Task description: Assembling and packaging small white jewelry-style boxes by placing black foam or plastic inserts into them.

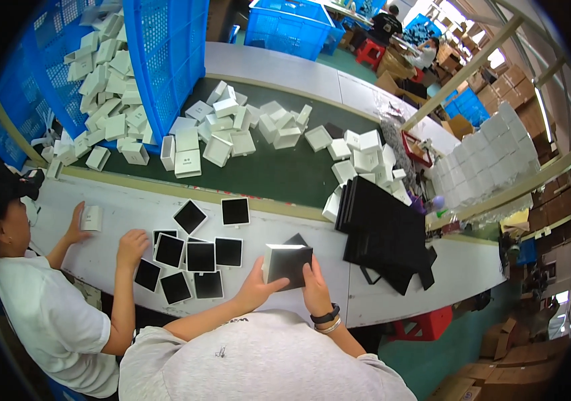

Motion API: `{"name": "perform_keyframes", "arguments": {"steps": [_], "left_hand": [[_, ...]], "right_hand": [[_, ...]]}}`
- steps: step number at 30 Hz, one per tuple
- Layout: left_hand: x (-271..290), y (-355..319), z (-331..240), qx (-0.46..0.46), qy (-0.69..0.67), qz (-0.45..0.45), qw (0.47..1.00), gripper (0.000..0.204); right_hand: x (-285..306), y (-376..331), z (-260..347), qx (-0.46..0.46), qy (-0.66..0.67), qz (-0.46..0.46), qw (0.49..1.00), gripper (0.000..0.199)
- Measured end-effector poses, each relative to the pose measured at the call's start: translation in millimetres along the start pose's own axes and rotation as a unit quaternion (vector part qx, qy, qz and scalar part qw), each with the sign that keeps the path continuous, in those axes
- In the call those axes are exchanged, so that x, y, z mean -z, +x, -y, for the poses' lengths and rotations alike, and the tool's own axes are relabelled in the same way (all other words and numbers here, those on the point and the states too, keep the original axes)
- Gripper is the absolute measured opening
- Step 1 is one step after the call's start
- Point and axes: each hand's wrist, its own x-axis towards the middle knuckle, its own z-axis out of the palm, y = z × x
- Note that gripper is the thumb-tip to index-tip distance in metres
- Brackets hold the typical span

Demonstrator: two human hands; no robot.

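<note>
In front of my chest I hold a small white box with a black face (290, 269), tilted so its white side shows on top. My left hand (257, 289) grips its left side, thumb across the lower front. My right hand (315, 289), with a dark band at the wrist, closes on its right edge; whether the black face is a separate pad is unclear. The corner of a dark square piece (296, 238) shows just behind the box. Left of my hands, several open white trays with black insides (200, 256) lie on the white table.
A stack of black sheets (384, 230) lies to the right. Beyond it, a green conveyor belt (265, 175) carries loose white boxes (220, 147). Blue crates (165, 60) stand at far left. A co-worker (51, 294) sits at left, one hand at a white box (91, 218).
</note>
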Motion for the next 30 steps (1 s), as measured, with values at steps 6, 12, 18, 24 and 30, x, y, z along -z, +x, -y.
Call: {"name": "perform_keyframes", "arguments": {"steps": [6, 12, 18, 24, 30], "left_hand": [[-5, -4, 3, -0.032, 0.098, 0.032, 0.994, 0.081], [7, 2, -6, -0.015, 0.01, 0.019, 1.0, 0.064], [-1, -11, -20, 0.064, 0.107, 0.033, 0.992, 0.051], [5, -7, -10, 0.041, 0.152, -0.015, 0.987, 0.035], [19, 10, -9, 0.026, 0.384, -0.046, 0.922, 0.033]], "right_hand": [[-18, -8, 6, 0.079, -0.163, -0.089, 0.979, 0.051], [-6, 6, 6, 0.057, 0.103, 0.004, 0.993, 0.048], [15, -2, -6, -0.026, 0.044, 0.098, 0.994, 0.041], [1, -9, -9, 0.001, 0.051, -0.008, 0.999, 0.028], [3, 4, -16, -0.008, -0.22, -0.072, 0.973, 0.033]]}}
